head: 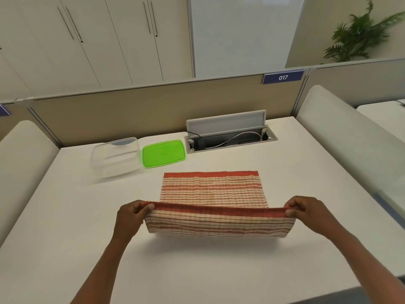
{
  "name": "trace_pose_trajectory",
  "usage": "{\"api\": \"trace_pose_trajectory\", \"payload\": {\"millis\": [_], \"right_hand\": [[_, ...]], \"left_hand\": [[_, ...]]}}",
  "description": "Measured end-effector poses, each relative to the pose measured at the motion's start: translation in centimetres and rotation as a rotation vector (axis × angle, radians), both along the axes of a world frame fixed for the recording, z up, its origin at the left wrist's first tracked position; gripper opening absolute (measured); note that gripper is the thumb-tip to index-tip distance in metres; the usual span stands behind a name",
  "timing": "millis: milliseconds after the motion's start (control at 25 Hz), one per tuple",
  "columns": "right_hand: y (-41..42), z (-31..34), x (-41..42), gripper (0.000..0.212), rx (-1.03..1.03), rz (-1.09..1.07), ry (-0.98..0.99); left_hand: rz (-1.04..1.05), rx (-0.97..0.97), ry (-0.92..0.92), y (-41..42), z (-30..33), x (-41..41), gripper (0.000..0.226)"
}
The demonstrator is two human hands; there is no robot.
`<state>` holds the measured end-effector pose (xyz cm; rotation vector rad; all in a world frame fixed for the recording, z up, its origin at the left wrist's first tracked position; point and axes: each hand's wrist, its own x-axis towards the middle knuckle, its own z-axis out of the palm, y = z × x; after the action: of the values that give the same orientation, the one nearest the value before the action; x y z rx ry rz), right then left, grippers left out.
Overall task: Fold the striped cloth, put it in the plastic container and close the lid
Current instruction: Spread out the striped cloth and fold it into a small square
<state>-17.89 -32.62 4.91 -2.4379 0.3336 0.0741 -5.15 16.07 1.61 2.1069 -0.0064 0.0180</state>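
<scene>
Both hands — left hand [131, 216], right hand [306, 212] — pinch the cloth's [213, 189] near corners, lifted. Its long axis runs hand to hand; the far edge lies beyond, toward the container [115, 159] — lid [163, 152] off.

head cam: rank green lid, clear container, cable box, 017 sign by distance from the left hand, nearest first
From the left hand:
1. Clear container, far left.
2. Green lid, just right of it; close call with 1.
3. Cable box, back centre-right.
4. 017 sign, on the partition.
</scene>
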Motion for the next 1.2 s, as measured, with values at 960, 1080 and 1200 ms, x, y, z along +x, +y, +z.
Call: {"api": "trace_pose_trajectory", "payload": {"millis": [960, 1080, 1200], "right_hand": [[-1.6, -7.0, 20.9, 0.011, -0.048, -0.357, -0.005], [-1.7, -8.2, 22.4, 0.009, -0.046, -0.399, 0.035], [-1.9, -9.6, 23.1, 0.008, -0.060, -0.409, 0.071]], "left_hand": [[0.070, 0.340, 0.107, -5.1, -6.3, 20.0, 0.011], [0.092, 0.355, 0.116, -5.6, -7.2, 21.4, 0.014], [0.108, 0.391, 0.125, -6.0, -7.9, 21.9, 0.017]]}}
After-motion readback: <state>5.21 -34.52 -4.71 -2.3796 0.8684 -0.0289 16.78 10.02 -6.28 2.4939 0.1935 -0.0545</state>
